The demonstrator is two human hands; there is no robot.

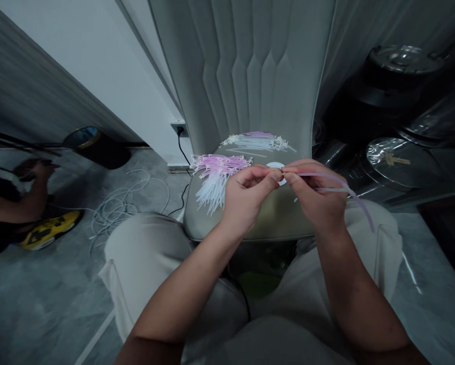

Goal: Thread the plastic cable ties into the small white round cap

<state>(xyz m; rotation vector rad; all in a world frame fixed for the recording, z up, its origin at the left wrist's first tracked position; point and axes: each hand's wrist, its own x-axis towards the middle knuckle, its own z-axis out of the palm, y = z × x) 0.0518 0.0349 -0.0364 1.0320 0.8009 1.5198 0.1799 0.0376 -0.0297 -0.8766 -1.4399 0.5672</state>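
Over the seat of a grey chair (pixel 197 223), my left hand (pixel 246 195) and my right hand (pixel 318 195) meet fingertip to fingertip. My right hand pinches a pink-white flexible strip (pixel 360 205) that trails out past its far side. What the left fingertips pinch is too small to make out. Behind the fingertips lies a white ring-shaped item (pixel 275 165), partly hidden. Beside my left hand rests a pile of pink strips (pixel 222 163) with white strips (pixel 212 191) below it. Another bundle of white and pink strips (pixel 256 142) lies farther back on the seat.
A black bin (pixel 98 147) and coiled pale tubing (pixel 117 203) are on the floor at left, near a person's arm (pixel 33 195) and yellow shoe (pixel 50 230). Dark shiny containers (pixel 390 101) stand at right. A black cable (pixel 182 147) hangs from a wall socket.
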